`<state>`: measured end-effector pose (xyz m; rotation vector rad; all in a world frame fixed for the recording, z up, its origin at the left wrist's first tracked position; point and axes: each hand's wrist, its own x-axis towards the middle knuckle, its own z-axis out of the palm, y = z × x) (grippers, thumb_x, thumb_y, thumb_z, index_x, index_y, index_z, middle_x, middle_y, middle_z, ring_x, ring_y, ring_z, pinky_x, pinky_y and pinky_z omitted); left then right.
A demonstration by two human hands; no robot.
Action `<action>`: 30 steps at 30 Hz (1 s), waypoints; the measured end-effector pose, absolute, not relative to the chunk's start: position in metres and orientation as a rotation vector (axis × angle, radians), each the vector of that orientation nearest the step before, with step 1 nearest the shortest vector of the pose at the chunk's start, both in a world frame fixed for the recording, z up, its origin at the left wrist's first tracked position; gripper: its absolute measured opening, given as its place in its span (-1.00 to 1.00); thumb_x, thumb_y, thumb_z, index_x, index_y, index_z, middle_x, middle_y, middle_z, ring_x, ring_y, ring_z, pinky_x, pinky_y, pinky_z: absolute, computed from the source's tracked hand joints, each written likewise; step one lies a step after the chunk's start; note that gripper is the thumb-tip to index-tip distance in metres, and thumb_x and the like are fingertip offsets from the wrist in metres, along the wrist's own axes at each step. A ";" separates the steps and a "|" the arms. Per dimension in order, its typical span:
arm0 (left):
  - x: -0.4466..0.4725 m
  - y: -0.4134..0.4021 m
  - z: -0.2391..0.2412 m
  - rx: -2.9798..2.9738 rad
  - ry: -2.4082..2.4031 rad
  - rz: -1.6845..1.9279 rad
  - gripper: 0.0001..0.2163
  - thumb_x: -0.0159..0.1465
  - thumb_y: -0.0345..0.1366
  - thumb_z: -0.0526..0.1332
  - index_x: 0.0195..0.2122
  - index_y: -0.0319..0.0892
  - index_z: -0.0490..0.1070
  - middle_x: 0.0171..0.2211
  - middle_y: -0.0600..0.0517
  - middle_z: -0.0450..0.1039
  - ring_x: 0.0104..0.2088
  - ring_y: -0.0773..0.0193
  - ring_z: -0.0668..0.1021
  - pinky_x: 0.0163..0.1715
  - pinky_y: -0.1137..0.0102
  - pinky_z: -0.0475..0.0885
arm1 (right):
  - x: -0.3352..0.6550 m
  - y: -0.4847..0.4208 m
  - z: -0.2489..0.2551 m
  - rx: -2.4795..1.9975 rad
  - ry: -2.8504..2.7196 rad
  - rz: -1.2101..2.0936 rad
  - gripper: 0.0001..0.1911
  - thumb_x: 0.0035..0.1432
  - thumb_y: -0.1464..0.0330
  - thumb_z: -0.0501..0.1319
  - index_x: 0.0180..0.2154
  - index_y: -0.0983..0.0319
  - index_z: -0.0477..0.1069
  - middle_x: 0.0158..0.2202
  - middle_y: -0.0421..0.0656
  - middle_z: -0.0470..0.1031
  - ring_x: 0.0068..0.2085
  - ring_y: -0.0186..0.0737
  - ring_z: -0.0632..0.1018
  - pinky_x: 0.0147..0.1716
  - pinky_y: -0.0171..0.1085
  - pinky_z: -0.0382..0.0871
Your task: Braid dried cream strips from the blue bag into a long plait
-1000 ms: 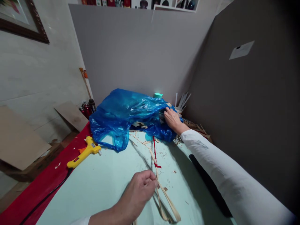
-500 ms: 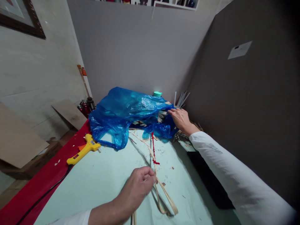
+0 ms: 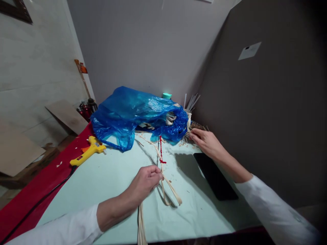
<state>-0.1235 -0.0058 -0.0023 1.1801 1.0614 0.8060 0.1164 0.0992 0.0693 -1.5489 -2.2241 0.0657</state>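
My left hand [image 3: 145, 179] is closed in a pinch on pale flat straw strips [image 3: 170, 193] that loop over the mint-green table cover [image 3: 112, 180]. A short red thread [image 3: 160, 150] is tied round the strips further back. My right hand [image 3: 208, 143] rests just right of a crumpled blue plastic bag [image 3: 127, 112], its fingers curled beside loose thin sticks [image 3: 187, 136]. What those fingers hold, if anything, is too small to see. Pale strips [image 3: 170, 119] poke out of the bag's mouth.
A yellow glue gun [image 3: 88, 153] lies at the left with its black cord [image 3: 35, 206] running over a red cloth [image 3: 43, 183]. A black flat slab [image 3: 214, 175] lies under my right forearm. A cup of white sticks [image 3: 190, 102] stands behind the bag. Grey boards [image 3: 255, 112] wall the back and right.
My right hand has pulled out of the bag's mouth, toward me and to the right. My left hand keeps its pinch on the strips. The view has tilted down.
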 end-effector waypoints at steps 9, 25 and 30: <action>-0.123 -0.006 0.000 1.152 1.070 0.781 -0.80 0.21 -0.18 0.16 -0.46 -0.17 0.23 -0.72 0.26 0.05 -0.70 0.51 0.04 -0.69 0.48 -0.11 | 0.119 0.097 0.065 -1.302 -2.272 0.509 -0.75 0.09 0.43 -0.06 -0.41 0.26 0.38 -0.39 -0.14 0.50 -0.39 -0.25 0.43 -0.37 -0.33 0.24; -0.123 -0.001 -0.008 1.143 1.064 0.776 -0.83 0.20 -0.22 0.14 -0.46 -0.17 0.23 -0.73 0.26 0.07 -0.72 0.52 0.04 -0.69 0.50 -0.09 | 0.146 0.180 0.087 -2.021 -2.008 -0.601 -0.62 0.28 0.30 0.03 0.02 0.42 0.31 -0.10 0.29 0.45 -0.05 0.16 0.42 -0.17 -0.08 0.14; -0.123 -0.001 -0.006 1.159 1.070 0.763 -0.84 0.21 -0.22 0.15 -0.44 -0.17 0.24 -0.72 0.26 0.07 -0.71 0.51 0.04 -0.68 0.49 -0.09 | 0.084 0.201 0.079 -1.633 -2.460 -0.661 -0.72 0.30 0.38 0.00 -0.16 0.21 0.48 -0.11 0.01 0.52 -0.08 -0.10 0.42 -0.20 -0.24 0.14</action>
